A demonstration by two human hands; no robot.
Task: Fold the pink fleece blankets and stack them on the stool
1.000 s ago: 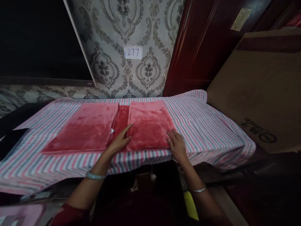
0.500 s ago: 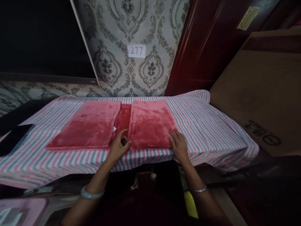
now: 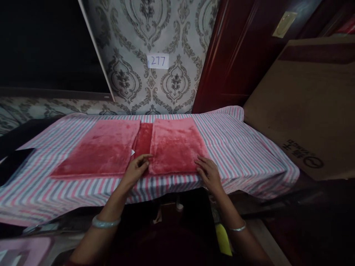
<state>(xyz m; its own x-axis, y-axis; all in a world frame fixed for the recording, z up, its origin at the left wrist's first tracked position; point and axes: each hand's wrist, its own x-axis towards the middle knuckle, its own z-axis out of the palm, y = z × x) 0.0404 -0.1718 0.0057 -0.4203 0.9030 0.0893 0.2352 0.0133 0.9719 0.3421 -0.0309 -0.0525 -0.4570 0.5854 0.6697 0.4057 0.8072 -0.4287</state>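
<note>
damask wallpaper (image 3: 124, 77) w/ "277" card (image 3: 158, 61) | dk red door (image 3: 230, 66) | cardboard carton (image 3: 313, 107) propped R of door

The left hand (image 3: 135, 170) lies palm down with its fingers loosely together and curving rightward, the right hand (image 3: 209, 174) sits well apart to its right, open with fingers slightly spread, and the left forearm (image 3: 109, 208) and right forearm (image 3: 234, 214) converge upward, neither hand grasping.

Head-worn view, facing forward, downward

A home room: damask wallpaper (image 3: 173, 83), dark red wooden door (image 3: 222, 62), striped bedsheet (image 3: 244, 155).
</note>
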